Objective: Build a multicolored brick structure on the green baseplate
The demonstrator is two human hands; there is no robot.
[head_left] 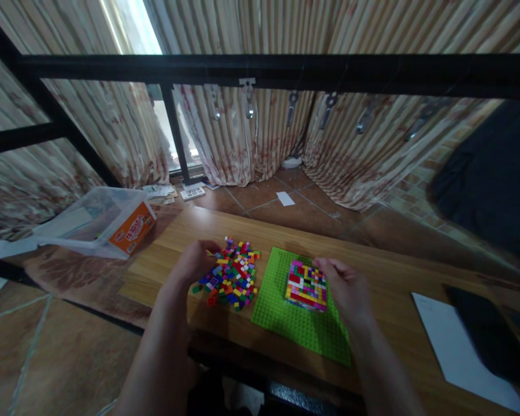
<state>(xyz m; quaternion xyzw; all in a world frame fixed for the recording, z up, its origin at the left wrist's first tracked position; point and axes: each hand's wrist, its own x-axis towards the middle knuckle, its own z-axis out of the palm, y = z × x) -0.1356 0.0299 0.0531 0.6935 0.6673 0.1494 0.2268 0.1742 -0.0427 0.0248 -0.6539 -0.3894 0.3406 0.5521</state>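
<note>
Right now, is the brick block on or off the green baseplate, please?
On: the green baseplate shows around the brick block; whether pressed down, I cannot tell.

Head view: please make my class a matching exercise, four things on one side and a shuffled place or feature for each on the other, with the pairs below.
Things
1. Left hand
2. Right hand
3. Green baseplate
4. Clear plastic box

Places or features
A. Beneath the brick block
B. Orange label on its side
C. At the loose bricks
D. Beside the brick block

Pairs: 1-C, 2-D, 3-A, 4-B
</note>
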